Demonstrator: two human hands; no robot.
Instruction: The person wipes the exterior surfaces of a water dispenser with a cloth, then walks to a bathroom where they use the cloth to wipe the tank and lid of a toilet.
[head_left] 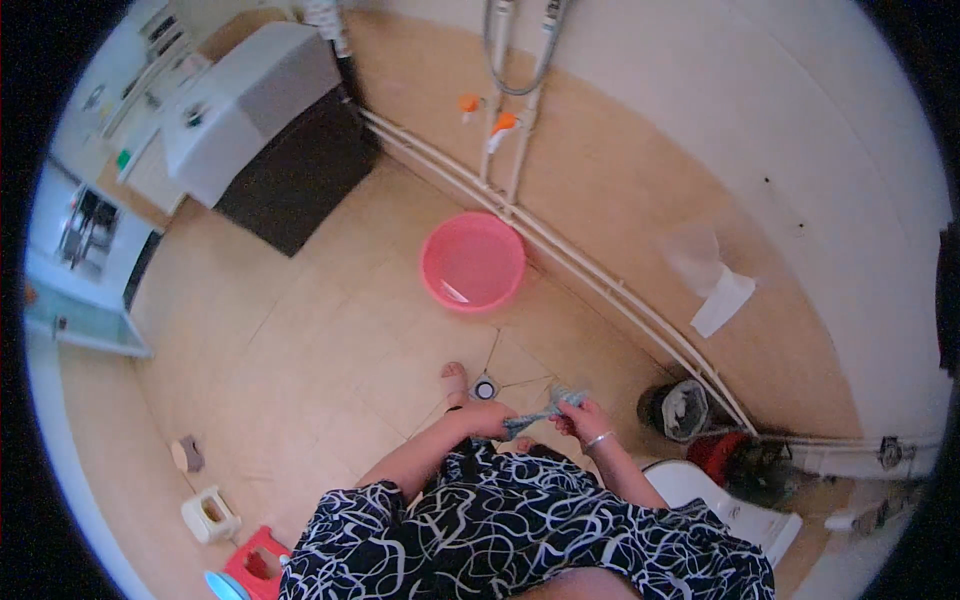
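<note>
A bluish-grey cloth (535, 418) is stretched and twisted between my two hands, in front of my body. My left hand (487, 419) is closed round its left end. My right hand (583, 420), with a bracelet at the wrist, grips the other end, and a bit of cloth sticks out above the fingers. Both hands are above the tiled floor, near a round floor drain (485, 389). Farther ahead a pink basin (473, 262) stands on the floor by the wall, seemingly with water in it.
Wall pipes (620, 290) with orange-handled valves (504, 122) run along the right. A lined bin (684, 410) and a white toilet (720, 505) are to my right. At far left stands a washbasin (250, 95) over a dark mat (300, 170). Stools (211, 515) line the left wall.
</note>
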